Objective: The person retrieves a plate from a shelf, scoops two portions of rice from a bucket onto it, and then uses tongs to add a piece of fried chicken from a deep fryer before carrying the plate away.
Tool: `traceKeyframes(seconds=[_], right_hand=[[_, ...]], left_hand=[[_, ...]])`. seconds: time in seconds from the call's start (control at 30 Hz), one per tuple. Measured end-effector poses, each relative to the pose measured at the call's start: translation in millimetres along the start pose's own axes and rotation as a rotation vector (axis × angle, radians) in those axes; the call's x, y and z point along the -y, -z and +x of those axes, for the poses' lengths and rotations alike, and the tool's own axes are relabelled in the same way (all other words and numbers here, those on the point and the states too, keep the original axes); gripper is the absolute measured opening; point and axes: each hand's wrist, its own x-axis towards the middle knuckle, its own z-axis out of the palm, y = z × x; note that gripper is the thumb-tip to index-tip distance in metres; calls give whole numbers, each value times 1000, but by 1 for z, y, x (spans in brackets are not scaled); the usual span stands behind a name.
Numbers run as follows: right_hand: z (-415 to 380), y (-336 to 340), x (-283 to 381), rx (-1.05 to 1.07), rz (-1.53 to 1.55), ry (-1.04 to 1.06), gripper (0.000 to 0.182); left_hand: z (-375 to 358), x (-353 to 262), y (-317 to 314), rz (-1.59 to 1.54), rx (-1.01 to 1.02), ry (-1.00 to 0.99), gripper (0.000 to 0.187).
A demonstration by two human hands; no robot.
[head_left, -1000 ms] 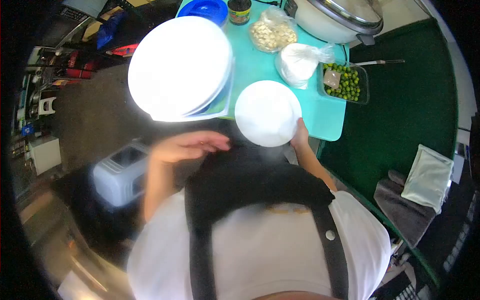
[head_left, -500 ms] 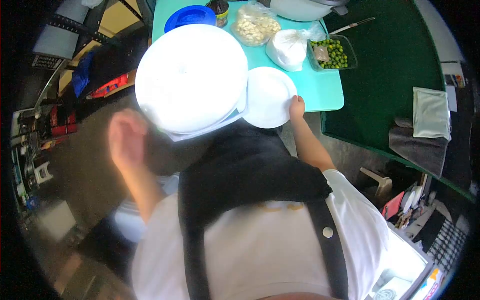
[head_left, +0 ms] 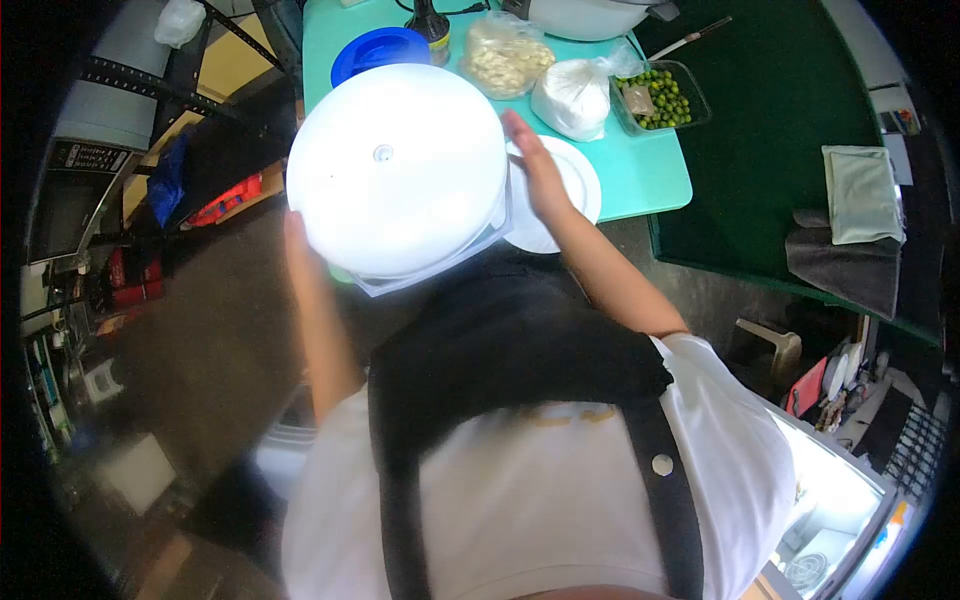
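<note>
A large round white plastic lid (head_left: pixel 395 170), with a small mark at its centre, fills the middle of the table's near edge. My left hand (head_left: pixel 298 235) is at its left rim, fingers partly hidden and the forearm blurred. On the opposite side, my right hand (head_left: pixel 540 165) presses along the right rim with its fingers extended. The corner of a translucent plastic container (head_left: pixel 430 270) sticks out below the lid. A white plate (head_left: pixel 578 178) lies to the right, partly covered by my right hand and wrist.
On the turquoise table (head_left: pixel 645 180) are a blue basin (head_left: pixel 375 50), a dark bottle (head_left: pixel 430 30), a bag of pale pieces (head_left: pixel 508 58), a bag of white powder (head_left: pixel 572 100) and a tub of small green citrus fruits (head_left: pixel 665 95). A folded cloth (head_left: pixel 862 195) lies far right.
My right hand has left the plate's edge and moved left onto the lid's rim. My left hand has come in to the left rim. The lid appears shifted slightly right.
</note>
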Motion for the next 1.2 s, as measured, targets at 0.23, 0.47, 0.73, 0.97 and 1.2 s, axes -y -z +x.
traceKeyframes(seconds=[0.23,0.47,0.73,0.97,1.2], right_hand=[[-3,-56,2,-95,218,11,52],[-22,-82,22,-43,-313,172,63],[-18,-83,41,-67,-354,197,75],[-14,-22,129,56,487,65,94],[-40,155,115,-218,578,30,76]], left_hand=[[8,-6,0,31,-8,-42,51],[37,-48,13,-181,-10,191,58],[26,-61,29,-75,-39,-11,69],[-69,-161,-105,-42,-74,-214,76],[-79,-113,-179,253,346,-459,79]])
